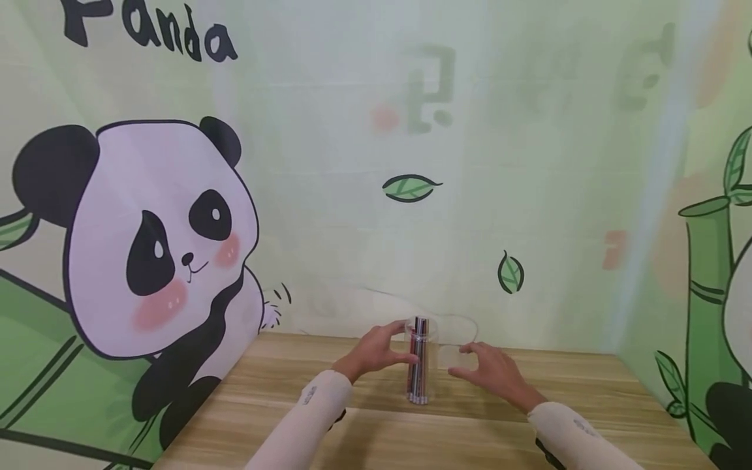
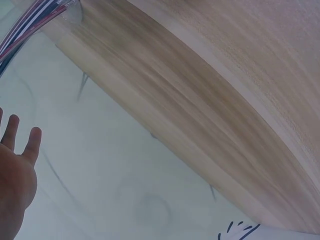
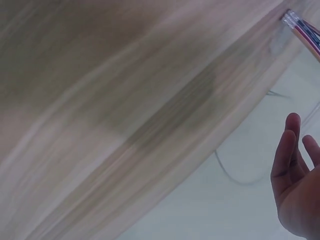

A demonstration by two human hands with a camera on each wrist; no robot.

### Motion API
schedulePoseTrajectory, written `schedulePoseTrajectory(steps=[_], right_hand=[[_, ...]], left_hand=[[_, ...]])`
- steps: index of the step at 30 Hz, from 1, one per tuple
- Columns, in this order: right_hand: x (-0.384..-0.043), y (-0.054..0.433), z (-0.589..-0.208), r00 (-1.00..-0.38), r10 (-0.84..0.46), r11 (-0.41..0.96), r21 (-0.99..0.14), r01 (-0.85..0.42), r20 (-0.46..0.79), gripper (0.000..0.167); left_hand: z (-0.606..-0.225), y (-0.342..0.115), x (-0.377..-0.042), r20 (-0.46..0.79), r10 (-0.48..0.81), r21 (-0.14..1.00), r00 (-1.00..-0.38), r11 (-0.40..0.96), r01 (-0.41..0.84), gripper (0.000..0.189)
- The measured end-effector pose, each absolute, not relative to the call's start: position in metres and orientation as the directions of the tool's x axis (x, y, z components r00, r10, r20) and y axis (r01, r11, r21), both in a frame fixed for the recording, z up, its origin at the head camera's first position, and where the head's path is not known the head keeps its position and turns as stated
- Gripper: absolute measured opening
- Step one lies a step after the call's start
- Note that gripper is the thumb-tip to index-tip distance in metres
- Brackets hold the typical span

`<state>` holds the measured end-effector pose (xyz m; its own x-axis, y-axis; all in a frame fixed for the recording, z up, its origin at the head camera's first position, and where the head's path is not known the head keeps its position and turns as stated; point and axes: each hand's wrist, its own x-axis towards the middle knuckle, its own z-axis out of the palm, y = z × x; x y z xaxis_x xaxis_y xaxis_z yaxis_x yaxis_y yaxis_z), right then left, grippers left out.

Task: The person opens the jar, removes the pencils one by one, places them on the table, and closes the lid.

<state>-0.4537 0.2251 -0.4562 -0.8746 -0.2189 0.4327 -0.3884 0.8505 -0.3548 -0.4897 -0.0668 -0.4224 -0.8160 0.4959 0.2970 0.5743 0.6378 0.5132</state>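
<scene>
A bundle of slim pencils stands upright in a clear cylinder on the wooden table, their silvery ends at the bottom. My left hand is at the cylinder's left side, thumb and fingers spread, the thumb tip overlapping the pencils in the head view. Its other fingers stretch out straight in the left wrist view, below the pencils. To the right of the cylinder, my right hand holds nothing, thumb and fingers apart. In the right wrist view its fingers are relaxed, with the pencils beyond them.
The wooden table ends at its back against a pale green cloth backdrop printed with a panda, leaves and bamboo. A pale translucent shape shows near the right fingertips.
</scene>
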Motion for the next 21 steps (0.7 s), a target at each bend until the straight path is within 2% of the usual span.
schedulePoseTrajectory(steps=[16, 21], right_hand=[[-0.455, 0.23, -0.478, -0.863, -0.337, 0.809, -0.354, -0.47, 0.376, 0.049], [-0.455, 0.229, -0.484, -0.886, -0.343, 0.81, -0.38, -0.447, 0.312, 0.048]], left_hand=[[-0.421, -0.068, -0.492, 0.319, 0.499, 0.519, -0.806, 0.62, 0.589, 0.085], [-0.424, -0.067, -0.496, 0.33, 0.514, 0.499, -0.792, 0.617, 0.609, 0.084]])
